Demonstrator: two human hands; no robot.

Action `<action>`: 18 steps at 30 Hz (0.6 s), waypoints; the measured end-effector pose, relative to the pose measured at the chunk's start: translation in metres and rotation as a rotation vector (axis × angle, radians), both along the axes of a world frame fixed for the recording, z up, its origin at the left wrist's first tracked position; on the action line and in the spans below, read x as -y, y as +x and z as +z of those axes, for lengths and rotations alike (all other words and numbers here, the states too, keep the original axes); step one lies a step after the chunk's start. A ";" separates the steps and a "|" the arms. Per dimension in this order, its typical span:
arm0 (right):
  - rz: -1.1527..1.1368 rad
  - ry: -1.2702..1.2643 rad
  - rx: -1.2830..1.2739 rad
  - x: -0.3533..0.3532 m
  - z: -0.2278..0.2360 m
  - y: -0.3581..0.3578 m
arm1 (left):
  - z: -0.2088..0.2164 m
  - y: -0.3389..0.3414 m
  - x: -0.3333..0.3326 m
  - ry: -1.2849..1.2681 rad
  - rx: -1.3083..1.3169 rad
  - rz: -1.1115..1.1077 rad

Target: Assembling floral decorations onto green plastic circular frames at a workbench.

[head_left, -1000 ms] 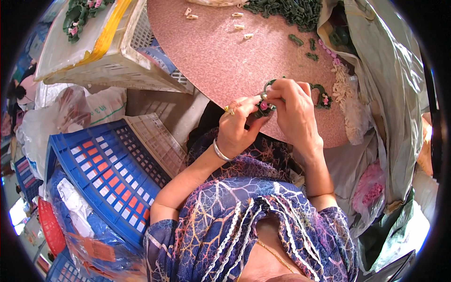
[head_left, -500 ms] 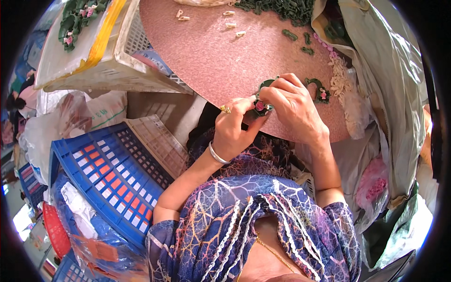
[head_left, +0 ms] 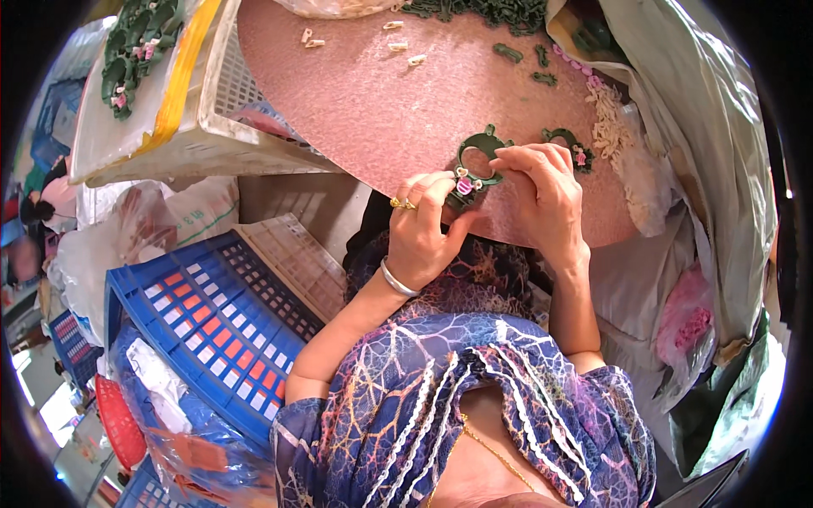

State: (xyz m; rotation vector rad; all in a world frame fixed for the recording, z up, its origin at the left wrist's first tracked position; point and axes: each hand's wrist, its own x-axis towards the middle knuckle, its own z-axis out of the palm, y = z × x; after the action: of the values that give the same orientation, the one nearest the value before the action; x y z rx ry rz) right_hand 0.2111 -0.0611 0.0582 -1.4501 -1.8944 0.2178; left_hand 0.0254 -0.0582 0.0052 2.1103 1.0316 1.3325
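Note:
A dark green plastic ring piece (head_left: 489,138), with a pink rose and small pale flowers on its lower side, is held over the near edge of the pink round tabletop (head_left: 364,93). My left hand (head_left: 422,230) pinches its flowered end between thumb and fingers. At the ring's right side, the fingertips of my right hand (head_left: 552,190) are closed on the rim; the thumb is partly hidden. Just beyond that hand lies a similar green ring piece with pink flowers (head_left: 572,151). Several small cream plastic pieces (head_left: 397,46) lie farther back on the table.
Several loose green pieces (head_left: 508,52) and a green heap (head_left: 474,10) lie at the back. Cream pieces (head_left: 611,127) line the right edge beside grey cloth (head_left: 694,110). A white crate (head_left: 152,161) stands left, carrying finished-looking green pieces (head_left: 135,59). A blue basket (head_left: 220,322) is below it.
The ring piece now stands more upright and shows its opening. My right hand has shifted from over the flowers to the ring's right rim. The view has moved slightly.

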 end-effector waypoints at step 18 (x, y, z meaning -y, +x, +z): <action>-0.059 0.113 -0.104 0.007 -0.008 0.010 | 0.001 -0.001 -0.003 0.220 -0.287 -0.003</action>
State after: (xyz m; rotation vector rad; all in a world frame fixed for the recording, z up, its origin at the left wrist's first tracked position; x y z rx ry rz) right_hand 0.2215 -0.0685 0.0501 -1.3899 -1.7497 0.1525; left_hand 0.0246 -0.0549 0.0064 2.5239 1.0297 1.2122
